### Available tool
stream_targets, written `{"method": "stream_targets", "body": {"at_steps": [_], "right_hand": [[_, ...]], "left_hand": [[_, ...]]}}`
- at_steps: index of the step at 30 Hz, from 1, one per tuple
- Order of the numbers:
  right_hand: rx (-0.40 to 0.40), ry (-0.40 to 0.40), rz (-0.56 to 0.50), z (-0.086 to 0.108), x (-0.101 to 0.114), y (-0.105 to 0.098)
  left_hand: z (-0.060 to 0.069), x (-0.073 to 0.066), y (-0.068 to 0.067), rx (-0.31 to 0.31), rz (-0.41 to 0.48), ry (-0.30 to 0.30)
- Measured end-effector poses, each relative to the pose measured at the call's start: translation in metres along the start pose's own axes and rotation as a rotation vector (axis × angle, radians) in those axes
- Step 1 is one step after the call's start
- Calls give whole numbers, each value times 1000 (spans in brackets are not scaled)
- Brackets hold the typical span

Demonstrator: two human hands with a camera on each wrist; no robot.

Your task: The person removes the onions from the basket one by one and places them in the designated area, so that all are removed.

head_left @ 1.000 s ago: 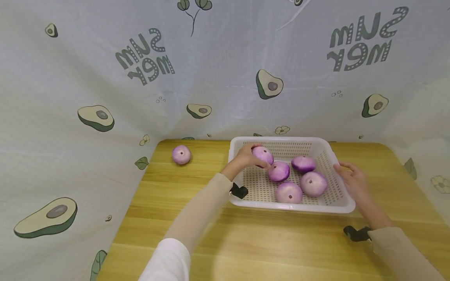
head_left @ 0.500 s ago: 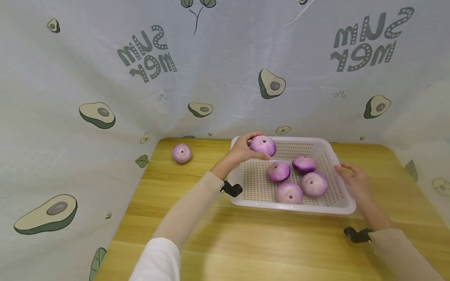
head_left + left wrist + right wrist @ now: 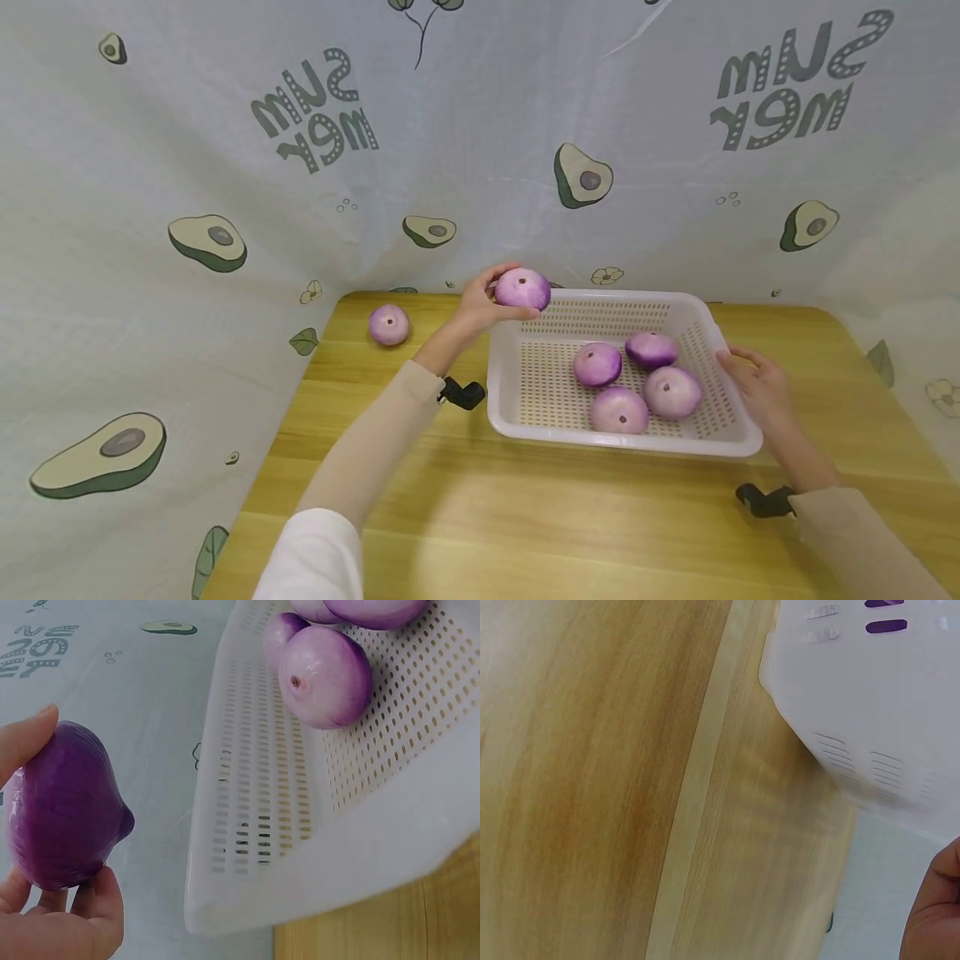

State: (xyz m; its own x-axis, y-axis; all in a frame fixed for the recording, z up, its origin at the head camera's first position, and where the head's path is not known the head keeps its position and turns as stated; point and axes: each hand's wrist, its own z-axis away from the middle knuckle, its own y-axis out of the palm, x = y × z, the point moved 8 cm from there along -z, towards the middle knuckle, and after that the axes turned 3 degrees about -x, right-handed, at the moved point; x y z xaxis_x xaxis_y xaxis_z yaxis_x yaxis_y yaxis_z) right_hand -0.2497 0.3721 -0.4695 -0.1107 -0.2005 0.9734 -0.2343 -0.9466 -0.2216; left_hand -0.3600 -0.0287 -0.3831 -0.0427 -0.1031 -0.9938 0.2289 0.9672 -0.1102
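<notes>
We see the left hand [image 3: 478,304] with fingers curled round an onion [image 3: 522,289] held up at the far left corner of the basket [image 3: 562,437], whose wall stands between it and four onions [image 3: 672,392]; a loose onion [image 3: 389,325] lies far left on the table [image 3: 525,517], before a printed cloth [image 3: 480,125]. The right hand [image 3: 757,387] touches the right rim, but its wrist view cuts most of it off, so we cannot tell how tightly its fingers close.

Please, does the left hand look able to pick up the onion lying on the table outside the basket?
Probably not yet: the left hand holds another onion, so it would likely need to release that first. Nothing visible blocks the way to the lone onion on the table.
</notes>
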Motion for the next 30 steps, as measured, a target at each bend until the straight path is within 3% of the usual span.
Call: {"method": "stream_targets", "body": {"at_steps": [8, 16, 25, 30], "right_hand": [[15, 18, 15, 0, 0, 1], [19, 19, -8, 1, 0, 1], [6, 16, 42, 2, 1, -1], [6, 6, 90, 1, 2, 0]], "left_hand": [[1, 12, -36, -156, 114, -40], [1, 32, -61, -234, 179, -69], [3, 55, -80, -295, 134, -112], [4, 72, -88, -337, 43, -110]]}}
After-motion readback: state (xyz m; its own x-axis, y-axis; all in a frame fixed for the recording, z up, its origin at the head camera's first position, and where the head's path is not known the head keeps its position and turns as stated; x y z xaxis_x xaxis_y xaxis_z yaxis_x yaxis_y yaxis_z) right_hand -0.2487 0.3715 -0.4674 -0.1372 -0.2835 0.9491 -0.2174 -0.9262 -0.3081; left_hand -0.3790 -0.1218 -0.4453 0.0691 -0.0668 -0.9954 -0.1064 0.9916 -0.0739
